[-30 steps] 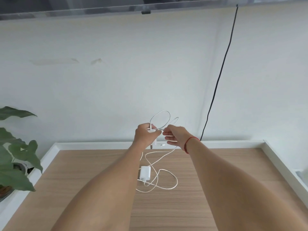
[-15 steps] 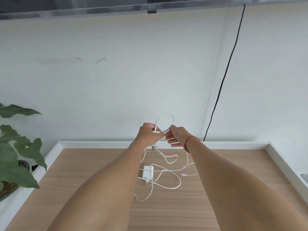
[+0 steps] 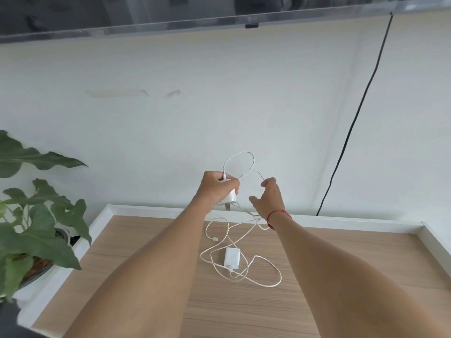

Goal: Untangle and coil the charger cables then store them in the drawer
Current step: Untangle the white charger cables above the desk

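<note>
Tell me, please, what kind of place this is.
Probably a living room at home: a wall-mounted TV hangs above a wooden-topped cabinet with a white rim, and a potted plant stands at its left side.

Soft, even daylight, bright with no harsh glare. The wall [image 3: 219,113] beyond the left hand [image 3: 216,189] and right hand [image 3: 269,198] looks pale, slightly washed out. Shadows on the tabletop [image 3: 353,259] below them are faint. Wide-angle bending curves the glossy screen [image 3: 122,18] far above; plant [image 3: 36,230] leaves left of the left hand are soft
</note>
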A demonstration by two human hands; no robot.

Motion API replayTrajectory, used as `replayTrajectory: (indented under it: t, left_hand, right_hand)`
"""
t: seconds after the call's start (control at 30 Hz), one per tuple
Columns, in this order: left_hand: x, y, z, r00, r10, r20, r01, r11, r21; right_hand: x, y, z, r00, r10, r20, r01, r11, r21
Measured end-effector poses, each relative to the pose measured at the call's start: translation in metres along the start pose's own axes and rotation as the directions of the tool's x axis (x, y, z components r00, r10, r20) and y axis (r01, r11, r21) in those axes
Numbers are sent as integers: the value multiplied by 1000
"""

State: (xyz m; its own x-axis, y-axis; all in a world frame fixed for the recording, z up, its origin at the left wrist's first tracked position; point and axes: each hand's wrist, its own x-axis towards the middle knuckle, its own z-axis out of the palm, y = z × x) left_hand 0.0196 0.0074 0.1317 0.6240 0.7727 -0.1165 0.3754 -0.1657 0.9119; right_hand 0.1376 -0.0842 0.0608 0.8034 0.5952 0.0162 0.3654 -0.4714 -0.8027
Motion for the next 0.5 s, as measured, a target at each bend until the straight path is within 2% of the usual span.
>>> replayTrajectory:
  t: [0.07, 0.17, 0.3, 0.37, 0.43, 0.5]
  left_hand:
    - [-1, 3, -5, 1000, 0, 18, 1, 999, -51]
    - [0, 8, -11, 1000, -9, -21, 6, 989, -147]
    - [4, 5, -19, 992, -45, -119, 20, 978, -210]
    - [9, -4, -21, 986, -53, -160, 26, 986, -164]
    - [11, -14, -20, 982, -51, -181, 38, 997, -74]
    - [9, -23, -16, 981, -67, -180, 53, 995, -79]
  right_hand:
    - [4, -8, 2, 997, 2, -71, -1, 1000, 23]
    - [10, -11, -2, 991, 87, -101, -88, 996, -2]
    - [13, -6, -8, 989, 135, 56, -127, 984, -121]
    - [12, -8, -8, 986, 153, 70, -142, 980, -136]
    - [18, -14, -10, 990, 134, 41, -132, 989, -61]
    - [23, -26, -18, 996, 83, 26, -85, 993, 83]
